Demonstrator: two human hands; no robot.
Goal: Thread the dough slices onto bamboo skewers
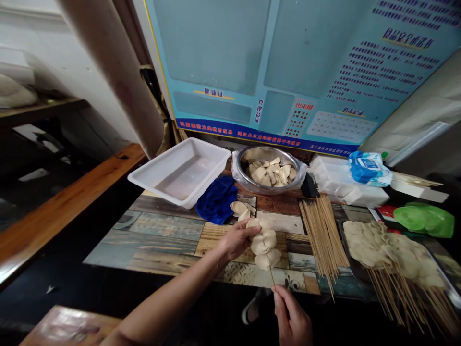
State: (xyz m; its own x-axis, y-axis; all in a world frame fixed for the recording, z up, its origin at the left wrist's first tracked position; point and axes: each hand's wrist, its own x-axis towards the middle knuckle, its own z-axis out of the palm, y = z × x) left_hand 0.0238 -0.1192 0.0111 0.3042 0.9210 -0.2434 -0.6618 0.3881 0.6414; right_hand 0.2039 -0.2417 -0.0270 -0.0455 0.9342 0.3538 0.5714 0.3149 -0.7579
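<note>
My right hand (292,318) pinches the bottom end of a thin bamboo skewer (272,278) near the table's front edge. Several pale round slices (265,246) are threaded on its upper part. My left hand (238,237) is closed on the topmost slice at the skewer's tip. A few loose slices (240,208) lie on the table just behind it. Further back, a steel bowl (248,180) lined with plastic holds more slices.
An empty white plastic tub (180,172) and a blue cloth (216,199) sit at the back left. Bare skewers (322,229) lie in a bundle to the right, beside a tray of finished skewers (391,254). Tissue packs (367,169) and a green lid (424,218) stand behind.
</note>
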